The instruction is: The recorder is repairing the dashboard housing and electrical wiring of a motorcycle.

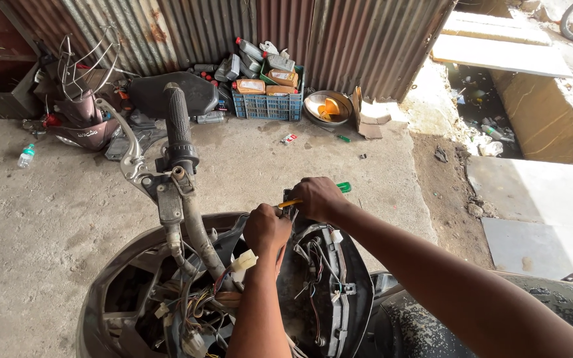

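The right hand is closed round a screwdriver with a green and yellow handle, its green end poking out past the knuckles toward the wall. The left hand is fisted just beside it, apparently clamped on a part at the top edge of the scooter's opened front panel; what it grips is hidden under the fingers. Held like this, the left hand seems to steady the work while the right drives the tool. The shaft tip cannot be seen.

With the cover off, the wiring lies bare in the scooter's nose, a white connector hanging by the left wrist. The handlebar with its black rubber sleeve and brake lever rises to the left.

The floor is rough concrete, dusty and stained. Along the corrugated metal wall stand a blue crate of oil bottles, a metal bowl, a black seat and a maroon body panel. A plastic bottle lies at the floor's left edge; a littered drain runs on the right.
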